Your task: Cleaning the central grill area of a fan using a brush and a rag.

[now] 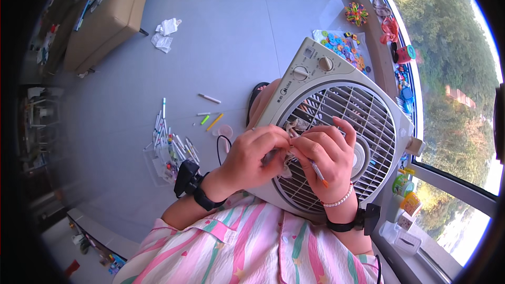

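A white Midea box fan (pixel 351 71) lies tilted across my lap, its round grille (pixel 371 118) facing up. Over the grille, my left hand (pixel 252 157) and my right hand (pixel 327 154) meet fingertip to fingertip. Between them they pinch a crumpled, dirty-looking tissue or wipe (pixel 291 126), partly hidden by the fingers. A thin brush (pixel 317 170) with an orange tip also sits in my right hand, pointing back toward the wrist. Two control knobs (pixel 300 73) show on the fan's upper corner.
Scattered markers (pixel 181 146) and a clear plastic box (pixel 154 169) lie on the floor to the left. Used tissues (pixel 167 27) are farther up, near a tan sofa (pixel 110 19). Colourful toy pieces (pixel 343 49) rest beyond the fan; jars (pixel 402 185) line the windowsill at right.
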Demonstrator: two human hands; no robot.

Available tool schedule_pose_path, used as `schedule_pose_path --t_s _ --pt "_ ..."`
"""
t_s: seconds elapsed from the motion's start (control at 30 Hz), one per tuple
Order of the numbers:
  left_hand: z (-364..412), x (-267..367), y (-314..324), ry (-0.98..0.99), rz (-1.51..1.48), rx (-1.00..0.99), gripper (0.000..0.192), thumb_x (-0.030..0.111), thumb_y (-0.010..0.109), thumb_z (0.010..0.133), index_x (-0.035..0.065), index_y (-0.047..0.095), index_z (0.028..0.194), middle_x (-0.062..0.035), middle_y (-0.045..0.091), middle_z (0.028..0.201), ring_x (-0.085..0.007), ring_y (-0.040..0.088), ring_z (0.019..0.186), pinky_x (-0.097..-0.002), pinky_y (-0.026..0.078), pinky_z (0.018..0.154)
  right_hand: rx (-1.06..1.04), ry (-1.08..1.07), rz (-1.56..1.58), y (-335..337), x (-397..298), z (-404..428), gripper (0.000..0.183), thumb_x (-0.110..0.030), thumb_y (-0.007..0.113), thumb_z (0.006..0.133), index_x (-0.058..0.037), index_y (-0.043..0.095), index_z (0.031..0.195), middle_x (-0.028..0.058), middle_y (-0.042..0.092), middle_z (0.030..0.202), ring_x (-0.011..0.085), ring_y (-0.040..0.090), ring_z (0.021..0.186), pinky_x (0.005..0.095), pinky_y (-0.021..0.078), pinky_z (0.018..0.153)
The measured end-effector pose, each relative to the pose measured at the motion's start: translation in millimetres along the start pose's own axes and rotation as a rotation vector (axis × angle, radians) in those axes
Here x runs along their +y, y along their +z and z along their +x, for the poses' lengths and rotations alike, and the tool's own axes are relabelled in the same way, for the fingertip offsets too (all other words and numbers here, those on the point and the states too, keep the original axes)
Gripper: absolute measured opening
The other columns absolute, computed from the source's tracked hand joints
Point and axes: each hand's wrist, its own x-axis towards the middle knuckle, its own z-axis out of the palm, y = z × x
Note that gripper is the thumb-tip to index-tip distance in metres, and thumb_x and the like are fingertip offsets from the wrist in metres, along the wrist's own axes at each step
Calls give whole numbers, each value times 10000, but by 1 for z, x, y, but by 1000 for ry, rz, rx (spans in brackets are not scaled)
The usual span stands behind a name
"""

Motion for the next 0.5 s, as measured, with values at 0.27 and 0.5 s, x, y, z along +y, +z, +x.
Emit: schedule_pose_path --t_s 0.27,0.5 --pt "-1 2 -4 2 21 -43 212 -52 685 810 32 657 1003 -132 710 1023 -305 706 872 -363 560 748 3 -7 -66 3 -4 -1 193 -99 790 834 -116 671 984 5 693 859 202 693 871 482 411 1056" --pt "0 -1 3 12 83 -21 290 52 741 818 69 670 1098 -95 673 1120 -298 702 982 -414 573 799 -21 55 -264 8 -7 -3 92 -99 712 871 -118 626 896 13 617 808 198 624 767 420 450 904"
